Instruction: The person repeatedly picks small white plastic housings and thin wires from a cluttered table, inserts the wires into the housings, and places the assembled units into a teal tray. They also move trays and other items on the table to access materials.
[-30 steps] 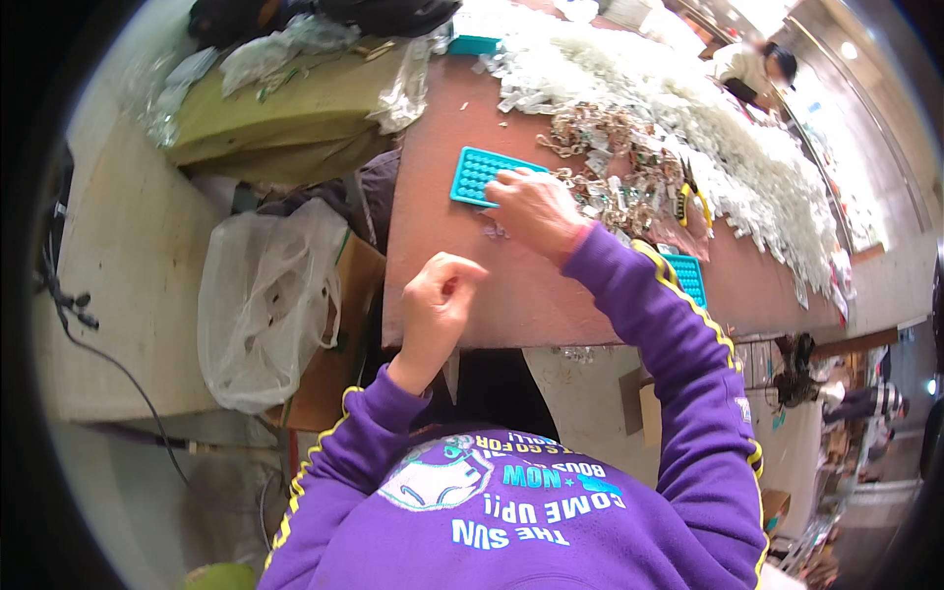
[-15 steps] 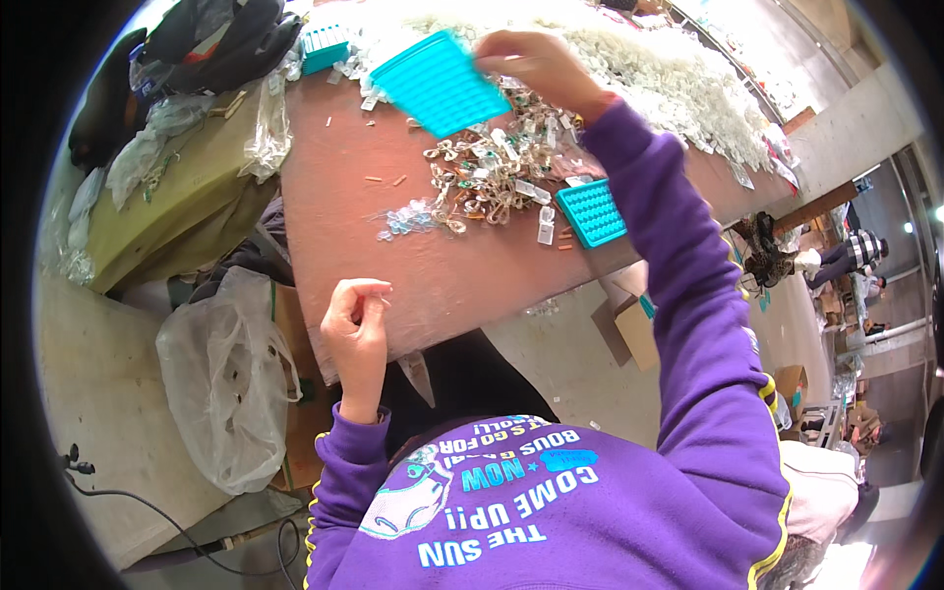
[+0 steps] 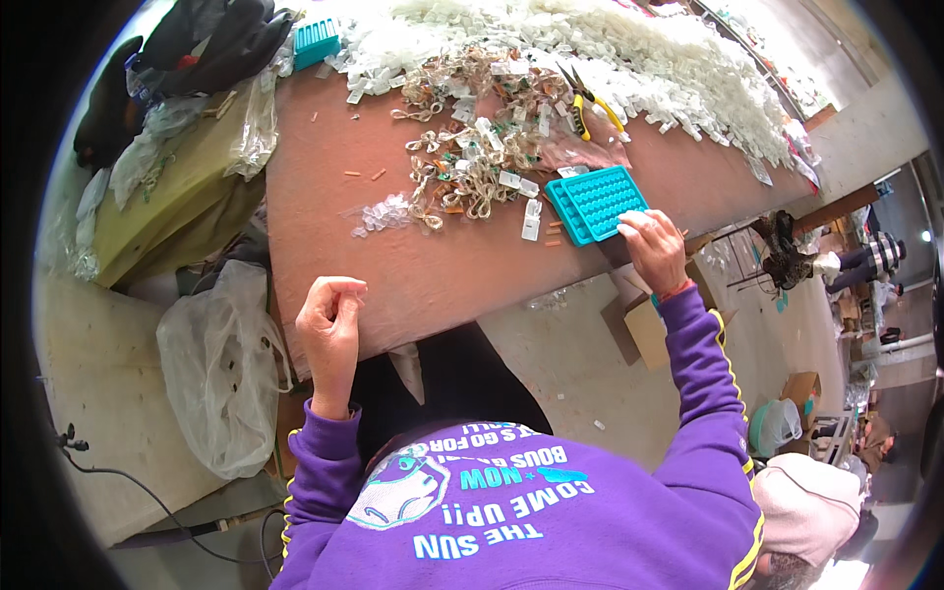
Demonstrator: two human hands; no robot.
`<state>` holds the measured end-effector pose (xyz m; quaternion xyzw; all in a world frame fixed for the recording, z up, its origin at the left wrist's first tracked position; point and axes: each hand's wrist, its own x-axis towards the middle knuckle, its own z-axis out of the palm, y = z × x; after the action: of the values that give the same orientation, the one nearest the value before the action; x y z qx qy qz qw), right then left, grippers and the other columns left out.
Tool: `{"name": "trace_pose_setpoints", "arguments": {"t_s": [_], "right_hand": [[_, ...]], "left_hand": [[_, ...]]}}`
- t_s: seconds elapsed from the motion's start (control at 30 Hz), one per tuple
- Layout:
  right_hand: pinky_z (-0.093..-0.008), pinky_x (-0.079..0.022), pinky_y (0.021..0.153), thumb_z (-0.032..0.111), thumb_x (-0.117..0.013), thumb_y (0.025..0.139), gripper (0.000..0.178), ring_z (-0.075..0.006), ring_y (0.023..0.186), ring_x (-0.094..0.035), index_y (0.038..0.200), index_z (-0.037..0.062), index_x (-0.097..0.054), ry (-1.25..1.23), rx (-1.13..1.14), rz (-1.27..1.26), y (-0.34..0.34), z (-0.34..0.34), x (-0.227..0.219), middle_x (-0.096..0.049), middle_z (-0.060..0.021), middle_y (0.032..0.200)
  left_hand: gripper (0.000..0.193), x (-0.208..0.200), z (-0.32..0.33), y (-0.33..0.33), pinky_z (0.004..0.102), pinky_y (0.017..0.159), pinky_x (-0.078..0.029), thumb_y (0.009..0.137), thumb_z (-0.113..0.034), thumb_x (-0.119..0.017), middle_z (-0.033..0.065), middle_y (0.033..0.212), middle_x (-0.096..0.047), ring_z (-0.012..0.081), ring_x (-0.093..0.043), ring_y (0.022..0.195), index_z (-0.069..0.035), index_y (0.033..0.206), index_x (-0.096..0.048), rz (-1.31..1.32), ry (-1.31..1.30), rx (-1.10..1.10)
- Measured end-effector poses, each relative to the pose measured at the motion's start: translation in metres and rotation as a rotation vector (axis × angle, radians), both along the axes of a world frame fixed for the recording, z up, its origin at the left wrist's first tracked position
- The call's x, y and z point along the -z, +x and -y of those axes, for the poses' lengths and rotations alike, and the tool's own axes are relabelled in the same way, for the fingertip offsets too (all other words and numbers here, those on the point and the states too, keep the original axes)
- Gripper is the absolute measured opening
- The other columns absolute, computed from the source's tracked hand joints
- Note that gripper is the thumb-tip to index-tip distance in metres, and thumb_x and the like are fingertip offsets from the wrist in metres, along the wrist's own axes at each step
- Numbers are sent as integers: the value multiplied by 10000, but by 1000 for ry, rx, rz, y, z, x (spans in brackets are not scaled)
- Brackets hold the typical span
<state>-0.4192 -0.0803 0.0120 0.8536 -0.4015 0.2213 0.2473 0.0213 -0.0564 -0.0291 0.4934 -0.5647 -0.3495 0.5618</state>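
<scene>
At the table's right front edge, my right hand (image 3: pixel 654 248) pinches the near corner of a teal dimpled tray (image 3: pixel 612 200). This tray lies partly over a second teal tray (image 3: pixel 562 205), which pokes out on its left. My left hand (image 3: pixel 331 320) hovers by the table's front left, fingers curled and thumb pressed against them; anything inside is hidden. Between and beyond my hands lies a heap of small cord loops with clear plastic pieces (image 3: pixel 482 162). A small pile of clear bits (image 3: pixel 382 215) sits to its left.
Yellow-handled pliers (image 3: pixel 595 103) lie behind the heap. A large mound of white translucent pieces (image 3: pixel 590 59) fills the table's far side. Another teal container (image 3: pixel 317 44) stands far left. A clear plastic bag (image 3: pixel 221 369) hangs left of the table (image 3: pixel 442 285).
My right hand has brought the teal tray from above the heap rightward and nearer, onto the other teal tray. The pliers are now uncovered. My left hand keeps its curled pose.
</scene>
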Motion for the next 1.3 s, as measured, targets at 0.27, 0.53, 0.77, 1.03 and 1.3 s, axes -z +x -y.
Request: {"name": "trace_pose_setpoints", "arguments": {"t_s": [0.27,0.53,0.77,1.03,1.3], "right_hand": [[-456,-441,1022,-11,-591,804,211,-261,1110,-616,996,61,-636,174,-10,61,6,0,6,-659,-82,1146],[-505,-323,1094,425,-614,895,442,-356,1239,-509,1154,68,-610,420,6,333,20,13,15,-568,-143,1311],[-510,-278,1121,410,-622,864,402,-330,1284,-464,1100,90,-558,422,28,218,18,21,24,-551,-114,1259],[-497,-284,1115,441,-582,894,417,-335,1269,-471,1105,84,-541,406,24,217,17,22,23,-554,-112,1276],[-480,-320,1084,414,-598,895,381,-341,1254,-498,1070,77,-570,343,-43,290,20,21,21,-595,-126,1224]], "left_hand": [[105,-12,-5,-1,222,659,-440,880,43,-590,9,778,-581,88,-541,726,-33,829,-641,208,-6,-72],[123,-19,-8,-1,222,585,-434,834,79,-601,32,796,-625,80,-555,657,-21,841,-672,142,-49,-57],[127,-16,-8,-1,217,580,-423,835,84,-589,20,790,-613,74,-547,656,-19,844,-664,124,-30,-49],[106,-14,-7,0,214,598,-439,873,41,-572,20,785,-625,62,-555,665,-14,857,-662,97,-55,-33],[110,-6,-3,0,226,665,-462,881,36,-559,24,793,-644,79,-575,726,-13,841,-648,115,-118,-47]]}}
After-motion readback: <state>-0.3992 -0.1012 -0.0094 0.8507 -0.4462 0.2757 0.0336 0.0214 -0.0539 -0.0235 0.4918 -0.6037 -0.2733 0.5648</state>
